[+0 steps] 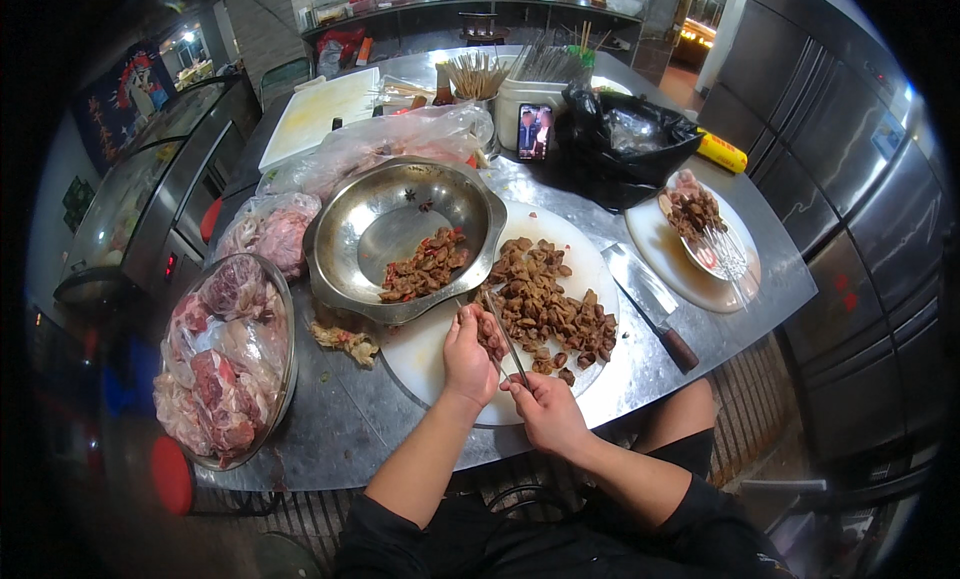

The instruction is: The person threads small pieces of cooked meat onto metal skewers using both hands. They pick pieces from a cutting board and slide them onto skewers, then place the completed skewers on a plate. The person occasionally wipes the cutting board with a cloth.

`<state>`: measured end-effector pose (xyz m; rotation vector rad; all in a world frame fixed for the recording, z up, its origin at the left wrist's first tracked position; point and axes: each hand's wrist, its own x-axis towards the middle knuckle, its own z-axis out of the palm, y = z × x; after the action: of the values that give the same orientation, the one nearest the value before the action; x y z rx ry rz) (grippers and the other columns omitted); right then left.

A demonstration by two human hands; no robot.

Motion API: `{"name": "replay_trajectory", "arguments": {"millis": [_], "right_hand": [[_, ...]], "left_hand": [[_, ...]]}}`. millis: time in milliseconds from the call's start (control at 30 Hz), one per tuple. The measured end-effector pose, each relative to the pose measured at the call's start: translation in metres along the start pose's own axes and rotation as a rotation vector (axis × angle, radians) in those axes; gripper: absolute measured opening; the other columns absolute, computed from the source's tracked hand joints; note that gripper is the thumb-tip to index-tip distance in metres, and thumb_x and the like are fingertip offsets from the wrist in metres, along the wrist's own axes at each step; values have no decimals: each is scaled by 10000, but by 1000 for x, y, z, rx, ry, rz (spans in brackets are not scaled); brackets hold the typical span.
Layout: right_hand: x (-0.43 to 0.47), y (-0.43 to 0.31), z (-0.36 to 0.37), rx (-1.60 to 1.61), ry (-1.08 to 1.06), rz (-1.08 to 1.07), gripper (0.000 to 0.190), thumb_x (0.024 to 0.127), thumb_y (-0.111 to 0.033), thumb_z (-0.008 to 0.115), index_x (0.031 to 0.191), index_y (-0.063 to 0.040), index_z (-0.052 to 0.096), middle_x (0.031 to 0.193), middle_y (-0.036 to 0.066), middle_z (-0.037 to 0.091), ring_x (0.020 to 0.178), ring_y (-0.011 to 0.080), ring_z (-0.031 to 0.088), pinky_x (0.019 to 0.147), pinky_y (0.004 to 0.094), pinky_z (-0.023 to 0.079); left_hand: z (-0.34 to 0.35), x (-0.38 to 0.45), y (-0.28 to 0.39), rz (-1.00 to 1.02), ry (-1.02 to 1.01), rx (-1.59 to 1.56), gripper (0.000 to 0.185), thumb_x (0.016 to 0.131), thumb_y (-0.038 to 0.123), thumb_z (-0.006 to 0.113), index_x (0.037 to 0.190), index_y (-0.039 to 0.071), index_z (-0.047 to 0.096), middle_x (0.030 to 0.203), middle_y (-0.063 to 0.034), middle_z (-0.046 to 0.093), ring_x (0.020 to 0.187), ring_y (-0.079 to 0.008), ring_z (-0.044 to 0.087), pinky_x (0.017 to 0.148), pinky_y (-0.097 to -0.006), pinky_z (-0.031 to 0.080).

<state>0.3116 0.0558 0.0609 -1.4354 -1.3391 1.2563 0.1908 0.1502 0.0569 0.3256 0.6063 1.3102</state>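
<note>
My left hand is closed around several brown meat pieces threaded on a metal skewer. Thin metal skewers run from between the fingers of my right hand up past the left one. Both hands are over the front of a round white cutting board. On that board lies a heap of cooked brown meat pieces. Behind my left hand, a wide steel basin holds more meat pieces with red chili, and star anise. How many skewers my right hand grips, I cannot tell.
A cleaver lies right of the board. Further right, a plate of skewered meat sits on another round board. At left is a tray of bagged raw meat. A phone, a black plastic bag and a white skewer tub stand behind.
</note>
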Motion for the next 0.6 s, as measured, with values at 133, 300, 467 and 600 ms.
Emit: {"name": "replay_trajectory", "arguments": {"millis": [133,300,467,600], "right_hand": [[3,-8,-3,33,-48,22,230,1058,-182,565,1053,-5,712,642,-23,504,592,64,440,539,286,372],[-2,-5,-11,40,-117,149,234,1065,-220,569,1056,-27,700,648,-38,497,579,71,453,536,277,379],[-21,8,-48,79,-78,108,238,1076,-230,544,1039,-48,692,673,-39,508,618,74,476,567,270,389],[-20,13,-124,-44,172,-66,198,1056,-181,562,1048,-44,704,711,-77,501,658,27,437,594,224,353]], "left_hand": [[-4,2,2,9,-18,-20,262,1131,336,408,977,134,471,784,9,454,640,-123,417,589,-293,388],[-10,10,13,66,-55,-88,266,1132,327,400,996,116,486,793,-8,477,652,-142,447,611,-312,415],[-10,8,7,66,-85,212,344,1126,348,417,1225,50,556,898,-38,587,765,-140,553,687,-278,487],[-13,9,4,346,-173,772,283,1047,218,611,1226,-1,591,994,-25,636,815,-89,577,688,-246,504]]}}
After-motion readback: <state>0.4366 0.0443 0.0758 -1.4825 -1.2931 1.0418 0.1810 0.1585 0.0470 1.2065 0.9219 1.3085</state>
